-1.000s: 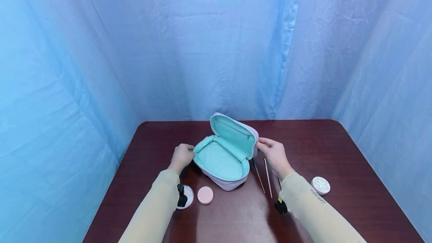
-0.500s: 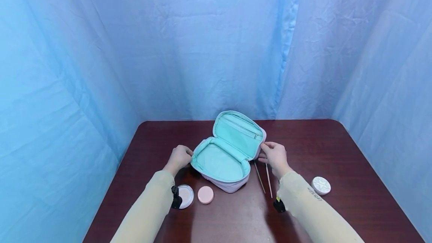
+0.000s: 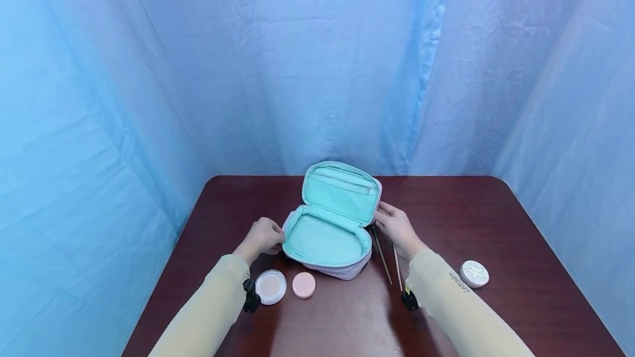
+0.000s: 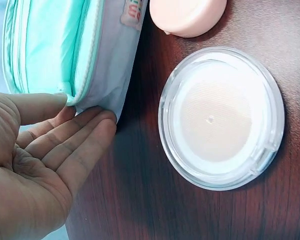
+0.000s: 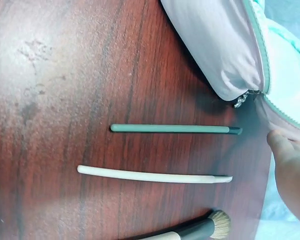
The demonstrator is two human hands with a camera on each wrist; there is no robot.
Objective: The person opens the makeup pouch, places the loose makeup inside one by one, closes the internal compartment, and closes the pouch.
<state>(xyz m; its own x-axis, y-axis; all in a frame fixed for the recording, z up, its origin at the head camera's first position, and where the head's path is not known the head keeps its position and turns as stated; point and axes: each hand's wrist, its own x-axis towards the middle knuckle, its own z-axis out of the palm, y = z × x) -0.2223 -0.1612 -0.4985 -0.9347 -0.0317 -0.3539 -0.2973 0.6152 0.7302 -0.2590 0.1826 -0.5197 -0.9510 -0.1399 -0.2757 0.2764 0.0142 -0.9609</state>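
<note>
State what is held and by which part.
Left hand pinches the pouch at its base's left end; right hand touches the lid at its edge, grip unclear.

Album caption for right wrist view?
Green stick, white stick and bristled brush beside an open pouch, right hand touching it.

Bag (image 3: 324, 240) in pale lilac, lined in mint green. Lies unzipped on the table (image 3: 347, 321), toward the far middle, slightly askew, with lid (image 3: 339, 196) raised on the far side. Has a zipper (image 3: 342, 182) across the lid's lining and a lettered patch (image 4: 133, 12) on the near side.
</note>
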